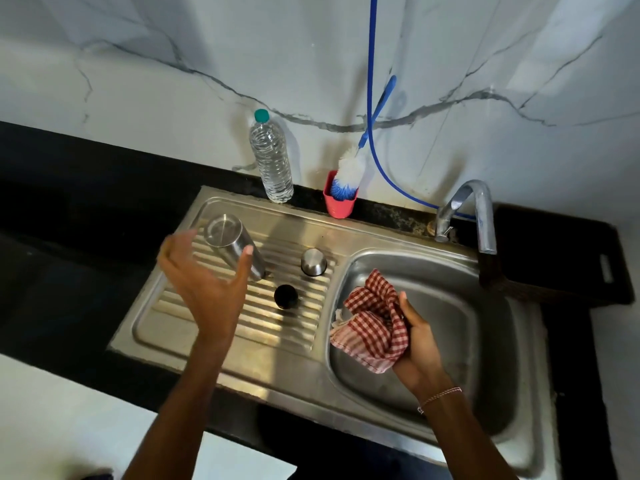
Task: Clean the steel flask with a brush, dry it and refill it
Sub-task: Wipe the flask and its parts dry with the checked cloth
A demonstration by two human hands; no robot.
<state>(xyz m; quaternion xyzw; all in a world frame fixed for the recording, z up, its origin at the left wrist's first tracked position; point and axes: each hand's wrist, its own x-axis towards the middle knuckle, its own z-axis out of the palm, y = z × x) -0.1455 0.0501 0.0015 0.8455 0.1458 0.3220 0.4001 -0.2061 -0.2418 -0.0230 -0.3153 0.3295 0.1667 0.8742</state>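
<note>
Head view looks down on a black stone surface set against a white marble-veined wall. Sunk into the surface is a stainless steel sink, with a ribbed drainboard on the left and a rounded basin on the right. A black rectangular tray lies at the right end of the surface, behind the basin. A curved steel tap reaches over the basin's back corner, and a thin blue hose runs down the wall towards it.

A clear plastic water bottle with a teal cap stands upright at the back edge of the sink. The cylindrical steel flask stands on the drainboard's far left part, closed end up.

The left hand hovers at the flask with its fingers spread and released; the thumb tip overlaps the flask's side, though contact cannot be told. The right hand, a thin bracelet on its wrist, grips a bunched red-and-white checked cloth over the basin's left side.

A white-and-blue bristled bottle brush sits head-down in a pink plastic cup right of the bottle. A domed steel cap and a small black round stopper rest on the drainboard ribs, apart from each other, right of the flask.
</note>
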